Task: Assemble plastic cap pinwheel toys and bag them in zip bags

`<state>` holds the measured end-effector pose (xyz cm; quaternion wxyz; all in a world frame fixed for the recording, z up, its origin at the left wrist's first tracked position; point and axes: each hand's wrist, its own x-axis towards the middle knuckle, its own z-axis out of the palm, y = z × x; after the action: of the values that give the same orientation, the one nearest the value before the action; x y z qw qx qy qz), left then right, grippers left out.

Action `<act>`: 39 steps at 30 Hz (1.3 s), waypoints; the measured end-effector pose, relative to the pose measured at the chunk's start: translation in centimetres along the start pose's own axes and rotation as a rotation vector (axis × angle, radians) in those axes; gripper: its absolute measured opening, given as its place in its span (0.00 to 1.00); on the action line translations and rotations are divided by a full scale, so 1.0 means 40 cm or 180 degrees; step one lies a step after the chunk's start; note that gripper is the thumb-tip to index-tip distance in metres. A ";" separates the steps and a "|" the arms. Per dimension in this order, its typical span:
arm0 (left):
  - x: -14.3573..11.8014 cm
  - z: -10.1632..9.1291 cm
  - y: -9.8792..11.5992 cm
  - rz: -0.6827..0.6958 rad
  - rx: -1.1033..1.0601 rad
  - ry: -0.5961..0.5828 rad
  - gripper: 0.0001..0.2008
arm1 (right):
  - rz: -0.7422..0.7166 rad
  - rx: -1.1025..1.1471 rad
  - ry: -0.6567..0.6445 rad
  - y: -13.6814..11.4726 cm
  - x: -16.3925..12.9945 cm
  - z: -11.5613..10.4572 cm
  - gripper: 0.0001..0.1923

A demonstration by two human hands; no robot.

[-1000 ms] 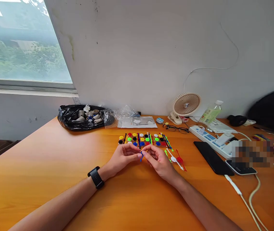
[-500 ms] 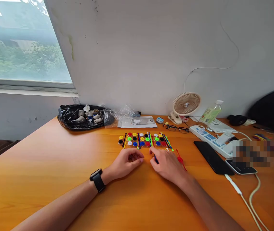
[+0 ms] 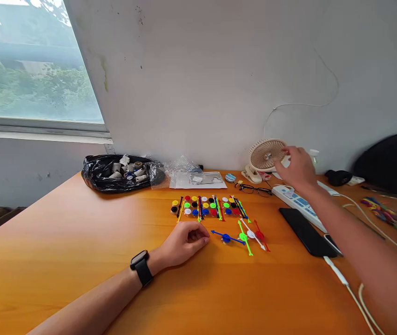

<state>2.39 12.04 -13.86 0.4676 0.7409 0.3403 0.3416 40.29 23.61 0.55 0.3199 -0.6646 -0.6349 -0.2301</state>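
Observation:
My left hand [image 3: 182,245] rests on the table, fingers loosely curled with a gap to the thumb and nothing visible in them. Just right of it lies a blue arrow spinner [image 3: 226,238]. Further right are a green arrow spinner [image 3: 243,237], a white one [image 3: 251,234] and a red one [image 3: 259,236], close together. Behind them sit rows of coloured round discs [image 3: 206,205] and bundles of loose arrows [image 3: 218,208]. Raised above the power strip, my right hand [image 3: 298,170] has thumb and fingers apart and overlaps the right edge of the fan [image 3: 266,154]; contact cannot be judged.
Black glasses [image 3: 253,188] lie before the fan. A white power strip [image 3: 294,201], a black phone [image 3: 305,232] and cables stand to the right. At the back left is a black plastic bag [image 3: 97,179] of cardboard rolls; a plastic bottle [image 3: 313,156] is mostly hidden.
My right hand has left the blue spinner on the table and moved up and right, in front of the fan. The left hand stays nearly where it was.

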 end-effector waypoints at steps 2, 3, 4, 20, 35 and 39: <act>0.001 0.000 -0.001 -0.0019 -0.0022 0.0028 0.12 | -0.0086 -0.0185 -0.0103 0.039 0.057 0.011 0.31; 0.001 0.000 -0.002 -0.0034 -0.0027 0.0033 0.12 | -0.0126 -0.0238 -0.0246 0.055 0.080 0.017 0.33; 0.002 0.000 -0.003 -0.0046 -0.0023 0.0031 0.12 | -0.0145 -0.0259 -0.0422 0.068 0.099 0.023 0.35; 0.000 -0.003 0.003 -0.0037 0.0067 -0.0011 0.13 | -0.0072 -0.0110 -0.0594 0.083 0.117 0.079 0.37; 0.002 -0.003 0.004 -0.0030 0.0093 -0.0013 0.12 | -0.0408 -0.0125 0.0119 -0.067 0.030 0.037 0.30; 0.001 -0.002 0.007 -0.0021 0.0112 -0.0019 0.12 | -0.1070 0.0263 -0.0277 -0.210 -0.132 0.002 0.17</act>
<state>2.39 12.02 -13.57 0.4566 0.7489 0.3473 0.3318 31.50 19.89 -2.15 0.2762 -0.5446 -0.7592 -0.2251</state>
